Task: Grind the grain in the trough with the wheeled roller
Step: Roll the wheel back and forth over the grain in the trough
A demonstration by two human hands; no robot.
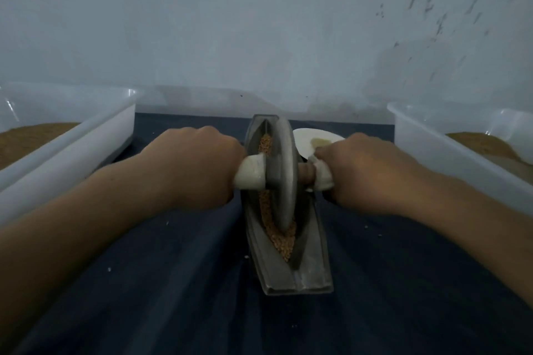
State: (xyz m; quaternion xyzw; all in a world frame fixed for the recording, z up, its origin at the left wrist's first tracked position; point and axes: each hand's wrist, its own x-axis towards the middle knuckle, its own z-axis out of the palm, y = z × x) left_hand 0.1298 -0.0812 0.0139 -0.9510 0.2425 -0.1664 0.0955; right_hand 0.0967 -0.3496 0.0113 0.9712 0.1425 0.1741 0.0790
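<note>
- The trough point(272, 268) sits right in front of you, in the middle, on the dark cloth point(173, 282).
- Its long way runs from your tummy out toward the wall. The far tip leans a little to your left and the near end a little to your right.
- The wheeled roller point(284, 170) stands up on its thin edge inside the trough, a bit past the middle toward the far end.
- The roller's stick goes sideways, left to right, so it crosses the trough like a plus sign.
- Your left hand point(199, 164) is wrapped tight around the white left handle point(251, 171).
- Your right hand point(363, 170) is wrapped tight around the right handle point(320, 174).
- Your hands are apart, one on each side of the wheel, and both look just as close to it. Neither hand is nearer, so you should push with both the same.
- The grain point(277, 236) lies in the groove. Most of what you can see is on your side of the wheel, and a little shows beyond it.
- I think the next roll should come back toward you, straight along the groove (if one hand pulls harder, the wheel may tip or climb the side).
- A white plate point(314, 138) sits just to the right of the trough, partly hidden behind your right hand.
</note>
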